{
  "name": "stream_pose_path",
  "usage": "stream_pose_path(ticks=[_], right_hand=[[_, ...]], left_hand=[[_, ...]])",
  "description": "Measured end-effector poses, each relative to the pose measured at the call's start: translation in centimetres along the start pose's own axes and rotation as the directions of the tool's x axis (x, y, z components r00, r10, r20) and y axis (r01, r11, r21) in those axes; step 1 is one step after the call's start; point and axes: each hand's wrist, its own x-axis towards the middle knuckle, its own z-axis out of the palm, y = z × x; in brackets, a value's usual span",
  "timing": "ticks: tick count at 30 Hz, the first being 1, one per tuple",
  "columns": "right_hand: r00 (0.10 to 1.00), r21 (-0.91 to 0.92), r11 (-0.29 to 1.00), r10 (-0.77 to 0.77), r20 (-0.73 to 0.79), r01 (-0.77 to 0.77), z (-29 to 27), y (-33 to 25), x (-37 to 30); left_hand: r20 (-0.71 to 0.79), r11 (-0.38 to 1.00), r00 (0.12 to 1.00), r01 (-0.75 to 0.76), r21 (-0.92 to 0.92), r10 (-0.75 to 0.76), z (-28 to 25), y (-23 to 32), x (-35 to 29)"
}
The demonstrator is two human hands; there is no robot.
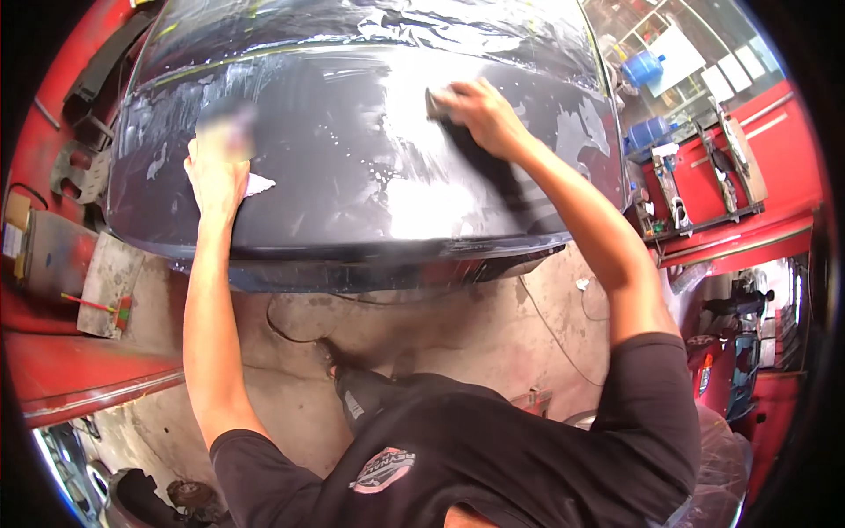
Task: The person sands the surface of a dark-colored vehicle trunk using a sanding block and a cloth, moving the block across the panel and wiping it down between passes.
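A dark grey car panel (308,198), wet with droplets and pale smears, spreads out before me. My right hand (487,114) grips a small dark sanding block (433,104) against its far right part, fingers curled round the block. On the left of the panel lies my left hand (217,176), its fingertips smeared by blur. A crumpled white cloth (258,185) sticks out from under that palm. Both arms are stretched forward.
Clear plastic film (440,26) covers the car beyond the panel. Blue water jugs (642,68) and a parts shelf (704,224) stand right. A cable (563,339) crosses the concrete floor. A broom head (123,312) and a red wall base (88,378) are left.
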Motion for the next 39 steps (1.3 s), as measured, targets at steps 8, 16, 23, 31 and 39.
stream_pose_path(ticks=[8, 16, 23, 31, 39], right_hand=[[0.999, 0.122, 0.992, 0.032, 0.043, -0.037, -1.7, -5.9, -7.0], [0.959, -0.03, 0.963, 0.263, -0.104, -0.268, 4.2, 0.8, 7.5], [0.999, 0.194, 0.981, -0.002, 0.034, -0.004, -1.5, -9.2, -8.2], [0.997, 0.055, 0.997, 0.057, -0.059, -0.053, 4.8, -2.7, 8.5], [0.978, 0.273, 0.956, -0.152, 0.142, 0.109, -2.3, -10.5, -5.8]], left_hand=[[-0.048, 1.0, 0.999, -0.008, -0.005, 0.008, 0.4, -2.0, -1.1], [-0.02, 0.999, 0.999, -0.034, 0.032, 0.034, 1.3, -0.3, 0.3], [-0.034, 0.997, 0.999, -0.031, 0.074, 0.033, -0.2, -1.7, -0.7], [0.016, 1.0, 1.0, 0.012, -0.009, -0.012, 0.9, -0.3, -0.1], [-0.021, 0.999, 1.0, -0.012, 0.042, 0.013, -0.4, -0.4, -0.2]])
